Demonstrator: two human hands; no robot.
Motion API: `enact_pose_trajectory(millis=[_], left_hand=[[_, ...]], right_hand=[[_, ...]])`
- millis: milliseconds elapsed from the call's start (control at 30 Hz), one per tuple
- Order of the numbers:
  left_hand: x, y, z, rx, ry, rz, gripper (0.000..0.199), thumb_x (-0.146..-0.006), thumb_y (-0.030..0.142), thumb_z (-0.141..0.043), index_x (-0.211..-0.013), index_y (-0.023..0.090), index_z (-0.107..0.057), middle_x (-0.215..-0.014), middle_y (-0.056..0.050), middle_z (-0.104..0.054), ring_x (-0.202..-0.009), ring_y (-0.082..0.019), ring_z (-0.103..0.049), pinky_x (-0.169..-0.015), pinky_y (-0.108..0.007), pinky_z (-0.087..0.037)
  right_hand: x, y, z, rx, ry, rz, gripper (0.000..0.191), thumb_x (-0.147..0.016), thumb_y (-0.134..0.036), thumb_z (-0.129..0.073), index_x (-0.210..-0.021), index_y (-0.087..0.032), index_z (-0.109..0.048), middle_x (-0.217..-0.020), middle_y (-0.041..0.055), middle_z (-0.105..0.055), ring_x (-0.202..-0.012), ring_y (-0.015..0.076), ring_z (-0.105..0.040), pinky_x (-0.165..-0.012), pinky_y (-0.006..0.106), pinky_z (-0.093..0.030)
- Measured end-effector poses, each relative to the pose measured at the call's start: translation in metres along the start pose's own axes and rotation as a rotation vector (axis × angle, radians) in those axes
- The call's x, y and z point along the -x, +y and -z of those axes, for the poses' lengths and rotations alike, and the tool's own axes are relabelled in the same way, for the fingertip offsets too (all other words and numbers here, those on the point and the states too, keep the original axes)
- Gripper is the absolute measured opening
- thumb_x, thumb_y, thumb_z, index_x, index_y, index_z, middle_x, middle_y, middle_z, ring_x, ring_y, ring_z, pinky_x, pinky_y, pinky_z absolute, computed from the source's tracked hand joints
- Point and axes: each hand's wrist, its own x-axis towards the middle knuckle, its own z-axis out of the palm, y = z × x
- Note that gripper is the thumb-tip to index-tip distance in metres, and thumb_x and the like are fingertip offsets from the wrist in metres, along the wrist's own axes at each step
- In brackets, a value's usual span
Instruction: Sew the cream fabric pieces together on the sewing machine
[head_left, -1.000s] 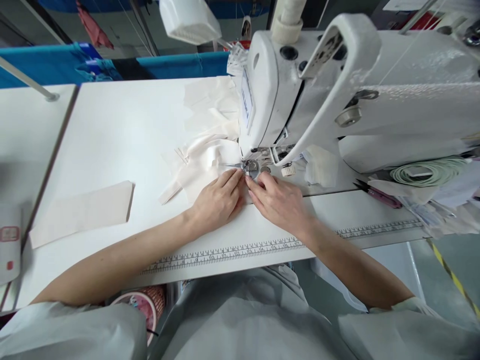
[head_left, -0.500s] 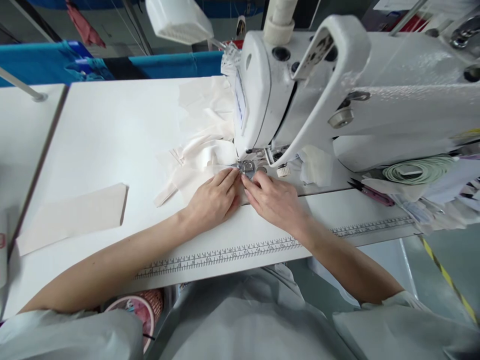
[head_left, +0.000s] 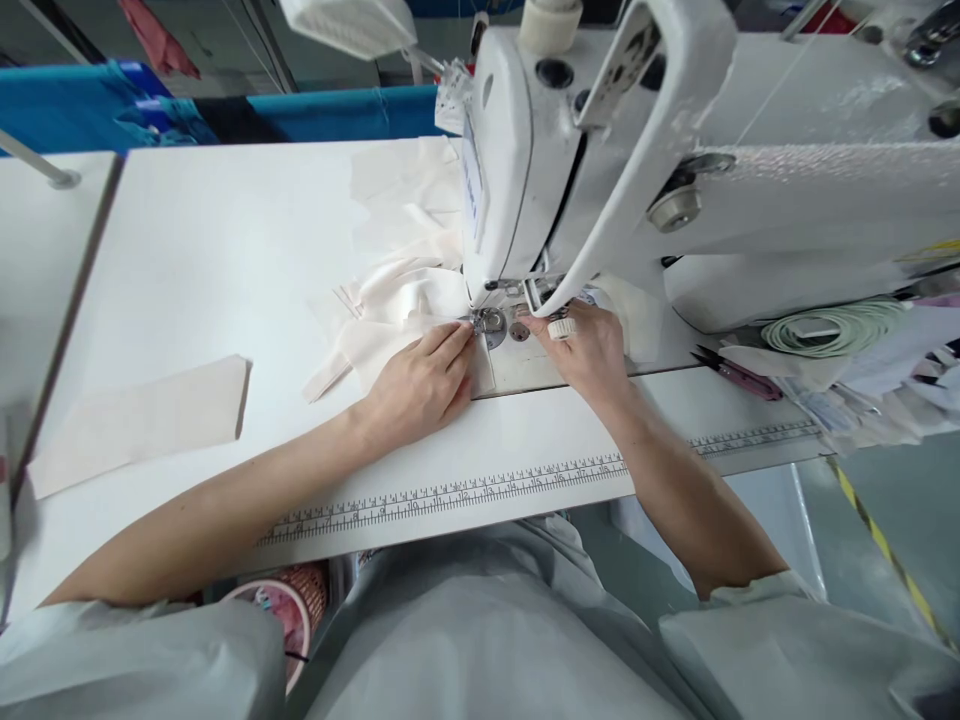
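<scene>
My left hand [head_left: 422, 385] presses its closed fingers onto cream fabric [head_left: 409, 300] just left of the presser foot [head_left: 476, 320]. The fabric lies bunched and folded beside the white sewing machine [head_left: 510, 150]; a small corner of it shows right of my fingers. Behind a white ribbed knob [head_left: 562, 329], my right hand [head_left: 596, 350] reaches under the machine head. Its fingertips draw together near a small round metal piece [head_left: 519, 331] on the machine bed. The knob and guard partly cover those fingers, so anything between them stays hidden.
A flat cream panel [head_left: 142, 425] lies at the left. Dark-bladed thread snips [head_left: 739, 378], a coil of pale green cord [head_left: 832, 328] and fabric scraps [head_left: 892, 400] sit at the right. A ruler strip [head_left: 450, 497] follows the front edge. Below is a pink basket [head_left: 306, 595].
My right hand has left the spot beside my left fingers and moved right and back, behind the knob. My left hand stays on the fabric. The whole view has shifted slightly.
</scene>
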Motion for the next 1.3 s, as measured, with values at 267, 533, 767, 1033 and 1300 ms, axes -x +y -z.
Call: enact_pose_trajectory(millis=[267, 533, 767, 1033, 1300], left_hand=[[0.001, 0.000, 0.005, 0.038, -0.030, 0.010, 0.043, -0.096, 0.022, -0.044, -0.126, -0.005, -0.059, -0.134, -0.025, -0.058, -0.126, -0.033, -0.055, -0.104, -0.046, -0.053], [0.001, 0.001, 0.007, 0.029, -0.074, 0.028, 0.044, -0.096, 0.022, -0.043, -0.128, -0.004, -0.058, -0.136, -0.023, -0.057, -0.128, -0.033, -0.053, -0.106, -0.045, -0.051], [0.006, 0.009, 0.017, 0.051, 0.060, -0.021, 0.035, -0.096, 0.028, -0.051, -0.119, 0.004, -0.062, -0.125, -0.021, -0.064, -0.119, -0.033, -0.059, -0.098, -0.047, -0.053], [0.010, 0.017, 0.013, 0.032, 0.115, -0.104, 0.013, -0.096, 0.013, -0.052, -0.098, 0.011, -0.064, -0.099, -0.010, -0.071, -0.092, -0.023, -0.065, -0.072, -0.034, -0.057], [0.007, 0.013, 0.015, 0.219, 0.123, -0.013, 0.011, -0.097, 0.015, -0.051, -0.100, 0.013, -0.062, -0.097, -0.009, -0.071, -0.087, -0.019, -0.064, -0.075, -0.032, -0.057]], right_hand=[[0.001, 0.000, 0.000, 0.011, -0.020, 0.000, 0.034, -0.098, -0.038, -0.049, -0.075, -0.019, -0.067, -0.070, 0.0042, -0.068, -0.062, 0.0156, -0.059, -0.055, 0.027, -0.034], [0.002, 0.000, 0.001, -0.030, -0.044, -0.021, 0.035, -0.097, -0.042, -0.051, -0.075, -0.019, -0.065, -0.070, 0.0049, -0.066, -0.062, 0.0163, -0.057, -0.054, 0.029, -0.033], [0.013, -0.015, 0.034, -0.290, -0.363, 0.124, 0.023, -0.098, -0.030, -0.049, -0.099, -0.019, -0.069, -0.085, 0.0023, -0.070, -0.073, 0.0135, -0.061, -0.061, 0.025, -0.041], [0.013, -0.014, 0.036, -0.198, -0.406, 0.516, 0.020, -0.098, -0.028, -0.051, -0.100, -0.017, -0.068, -0.097, 0.0066, -0.068, -0.084, 0.0176, -0.062, -0.070, 0.030, -0.046], [0.016, -0.014, 0.027, -0.095, -0.271, 0.635, 0.021, -0.100, -0.025, -0.049, -0.096, -0.016, -0.067, -0.094, 0.0044, -0.069, -0.085, 0.0159, -0.060, -0.073, 0.029, -0.046]])
